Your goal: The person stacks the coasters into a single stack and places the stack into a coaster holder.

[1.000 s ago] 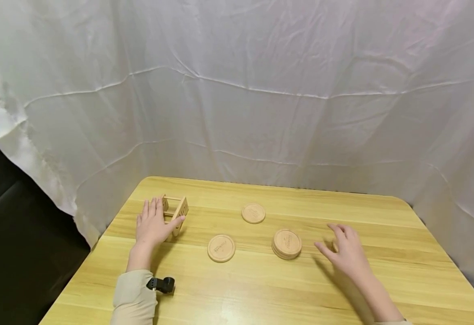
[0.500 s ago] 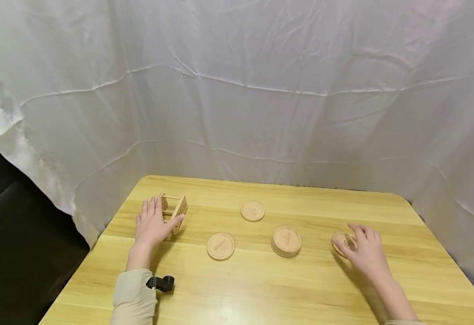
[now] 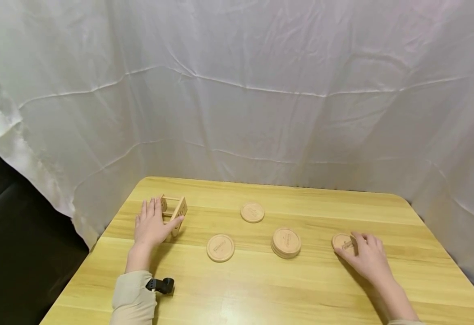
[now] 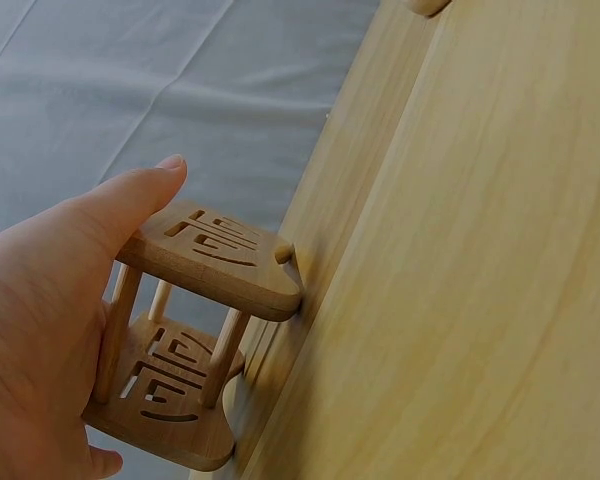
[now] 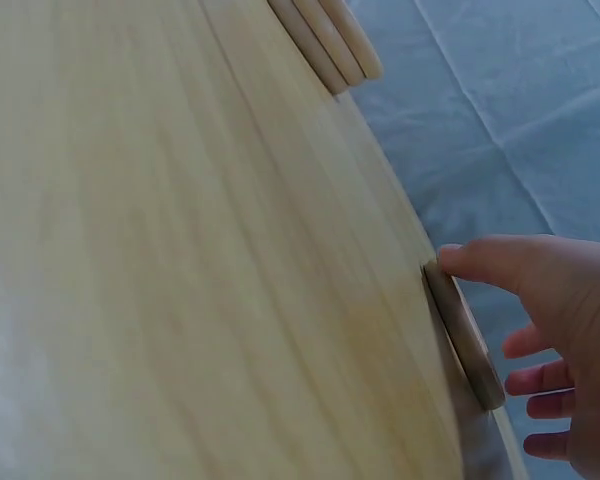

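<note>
At the left of the table, my left hand [image 3: 151, 228] holds a small wooden coaster rack [image 3: 181, 208]. In the left wrist view the thumb lies over one cut-out side panel [image 4: 215, 240] of the rack, with a fingertip showing below the other panel. Over on the right, my right hand [image 3: 368, 258] has its thumb and fingers at opposite edges of a round wooden coaster [image 3: 342, 242] with dark lettering. The right wrist view shows that coaster [image 5: 465, 335] edge-on, thumb tip at its upper end and fingers curled by the lower end.
A stack of several coasters [image 3: 287, 241] lies left of my right hand. Two single coasters lie between stack and rack: one nearer coaster [image 3: 220, 248], one farther coaster [image 3: 252, 212]. A pale curtain [image 3: 237, 113] hangs behind the wooden table [image 3: 261, 289].
My right hand has moved right, uncovering the coaster, and its thumb and fingers have come down to the coaster's edges. The left hand and the rack have stayed in place.
</note>
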